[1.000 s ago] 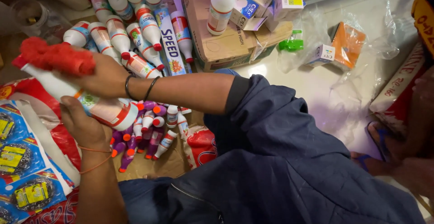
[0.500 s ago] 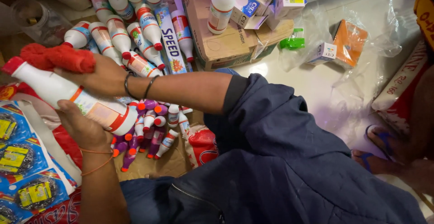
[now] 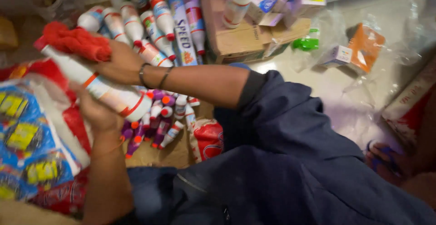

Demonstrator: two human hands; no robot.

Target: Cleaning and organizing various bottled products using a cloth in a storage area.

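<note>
Gripped from below by left hand (image 3: 97,113): white bottle (image 3: 97,88), tilted, at left over small purple bottles (image 3: 154,125). Right hand (image 3: 120,63) closed on red cloth (image 3: 77,41), pressed against bottle's upper part. Bottle pile (image 3: 145,20) farther back.

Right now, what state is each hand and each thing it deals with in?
left hand: wrapped around the white bottle's lower body.
right hand: on the bottle's upper part, pressing the red cloth to it.
white bottle: held tilted, red-banded base toward the lower right.
red cloth: bunched over the bottle's top end.
bottle pile: lying on their sides on the cardboard.
small purple bottles: heaped loose below the hands.
</note>
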